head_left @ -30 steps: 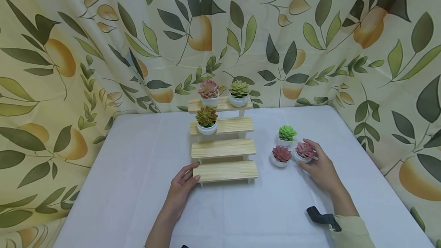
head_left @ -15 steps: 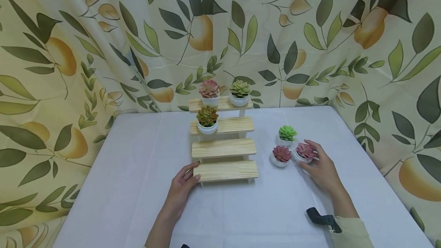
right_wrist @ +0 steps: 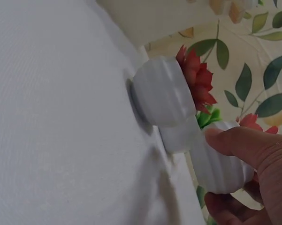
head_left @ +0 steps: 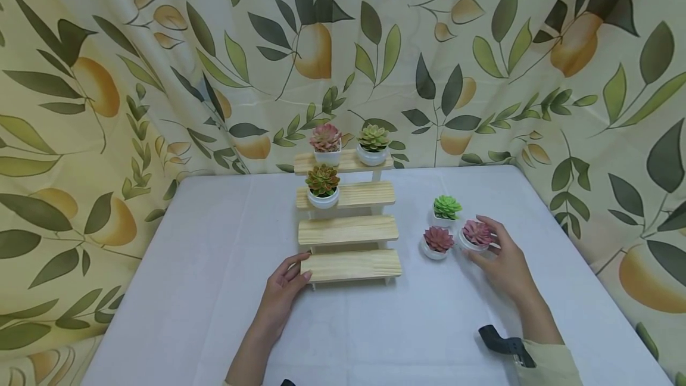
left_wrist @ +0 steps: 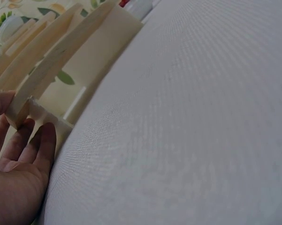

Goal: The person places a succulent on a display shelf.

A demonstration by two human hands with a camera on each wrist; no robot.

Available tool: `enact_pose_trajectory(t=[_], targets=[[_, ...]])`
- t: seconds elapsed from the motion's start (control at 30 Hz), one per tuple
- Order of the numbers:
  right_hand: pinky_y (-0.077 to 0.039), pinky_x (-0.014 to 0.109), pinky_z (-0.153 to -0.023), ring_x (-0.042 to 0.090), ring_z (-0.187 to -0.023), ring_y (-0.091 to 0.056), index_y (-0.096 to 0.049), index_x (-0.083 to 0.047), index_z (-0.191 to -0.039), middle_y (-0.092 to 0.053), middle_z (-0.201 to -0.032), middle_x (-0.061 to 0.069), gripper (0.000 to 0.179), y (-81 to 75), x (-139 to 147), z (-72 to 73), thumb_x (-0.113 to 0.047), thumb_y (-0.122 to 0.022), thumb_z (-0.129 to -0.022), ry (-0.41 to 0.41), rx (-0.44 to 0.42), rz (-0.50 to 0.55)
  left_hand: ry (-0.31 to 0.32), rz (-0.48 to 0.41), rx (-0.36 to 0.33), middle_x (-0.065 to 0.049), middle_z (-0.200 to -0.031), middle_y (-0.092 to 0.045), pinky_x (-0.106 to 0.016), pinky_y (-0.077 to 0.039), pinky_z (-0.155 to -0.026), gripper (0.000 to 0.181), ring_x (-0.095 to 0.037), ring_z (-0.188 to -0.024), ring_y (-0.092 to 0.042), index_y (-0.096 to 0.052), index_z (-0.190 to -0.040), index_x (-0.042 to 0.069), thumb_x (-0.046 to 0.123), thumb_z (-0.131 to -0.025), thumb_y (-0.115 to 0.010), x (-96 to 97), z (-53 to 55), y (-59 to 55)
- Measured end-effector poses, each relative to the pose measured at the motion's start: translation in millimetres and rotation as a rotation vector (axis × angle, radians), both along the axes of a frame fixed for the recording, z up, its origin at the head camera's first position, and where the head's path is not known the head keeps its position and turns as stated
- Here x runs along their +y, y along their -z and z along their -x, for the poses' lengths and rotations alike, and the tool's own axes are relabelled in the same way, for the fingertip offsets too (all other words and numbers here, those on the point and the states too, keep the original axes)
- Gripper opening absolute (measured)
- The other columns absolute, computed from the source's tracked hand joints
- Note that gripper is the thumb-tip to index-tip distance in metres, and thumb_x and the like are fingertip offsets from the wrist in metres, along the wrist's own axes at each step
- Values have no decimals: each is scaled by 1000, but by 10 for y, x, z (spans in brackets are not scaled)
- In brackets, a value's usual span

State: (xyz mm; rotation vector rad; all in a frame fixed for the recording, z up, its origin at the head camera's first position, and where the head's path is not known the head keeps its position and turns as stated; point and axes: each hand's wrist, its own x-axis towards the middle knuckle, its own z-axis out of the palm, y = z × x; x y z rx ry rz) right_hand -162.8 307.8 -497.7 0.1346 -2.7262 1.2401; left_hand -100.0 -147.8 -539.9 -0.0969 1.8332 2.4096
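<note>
One cream curtain printed with fruit and leaves (head_left: 429, 46) hangs behind the table covered in white cloth (head_left: 161, 279). On the cloth sits a four-tiered stand of pale wooden boards (head_left: 348, 231); I take it as the clock's centre, twelve towards the curtain.

Between seven and eight, the person's left hand (head_left: 283, 283) pinches the left end of the lowest board between thumb and fingers. That strikes me as a sensible hold: the frame looks stiff, yet light enough to skid if bumped.

Around three, the right hand (head_left: 504, 264) grips a round, ribbed white pot with a dusty-pink succulent (head_left: 474, 236), thumb and fingers on opposite sides, spread only as wide as the pot. It seems just clear of the cloth, though I can't be certain. I'd expect it to be light, hard-walled and a little slippery; the ribbed wall is the place to hold, since the leaves look easier to bend or pull loose.

Just beside it, at its nine, stands a dark-red succulent in a round white pot (head_left: 437, 243); between ten and eleven, a bright-green succulent in a white pot (head_left: 446, 210).
</note>
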Motion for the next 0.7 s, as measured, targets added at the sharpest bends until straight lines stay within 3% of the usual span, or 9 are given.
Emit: enact_pose_trajectory(t=[0.13, 0.2, 0.3, 0.43, 0.6, 0.7], targets=[[-44, 64, -102, 50, -132, -46, -32, -12, -161, -45, -149, 26, 91, -91, -38, -33, 0, -82, -86, -23, 33, -25, -2, 5, -2, -15, -154, -49, -28, -44, -108, 54, -26, -141, -47, -55, -144, 3, 14, -95, -76, 2, 0, -9], [-47, 56, -103, 49, -132, -47, -33, -13, -160, -45, -150, 25, 91, -146, -65, -52, 0, -83, -86, -35, 57, -36, -2, 3, -4, -15, -154, -49, -28, -44, -108, 55, -26, -141, -48, -54, -145, 3, 14, -95, -76, 3, -4, -13], [-48, 25, -104, 47, -131, -48, -35, -13, -159, -47, -150, 23, 90, -228, -115, -75, -1, -84, -85, -53, 85, -43, -1, -2, -4, -16, -153, -50, -28, -44, -108, 55, -26, -140, -48, -54, -145, 3, 13, -95, -76, 1, -8, -18], [-40, 6, -96, 45, -131, -49, -37, -13, -158, -49, -148, 22, 88, -323, -183, -108, -2, -85, -85, -79, 101, -13, 2, -7, -1, -16, -153, -50, -28, -44, -108, 55, -26, -140, -49, -53, -145, 3, 13, -96, -75, -4, -8, -15], [-40, 6, -96, 43, -132, -49, -38, -12, -157, -49, -148, 21, 87, -359, -274, -135, 0, -85, -84, -96, 101, 11, 6, -13, -4, -15, -153, -51, -28, -45, -108, 53, -26, -139, -50, -55, -144, 4, 14, -96, -75, -3, -7, -3], [-49, 24, -102, 42, -132, -50, -38, -12, -157, -49, -148, 20, 86, -370, -336, -128, -4, -85, -85, -106, 90, -2, 7, -12, -4, -14, -152, -51, -28, -45, -108, 52, -25, -139, -50, -56, -143, 5, 14, -96, -75, 3, -3, 3]])
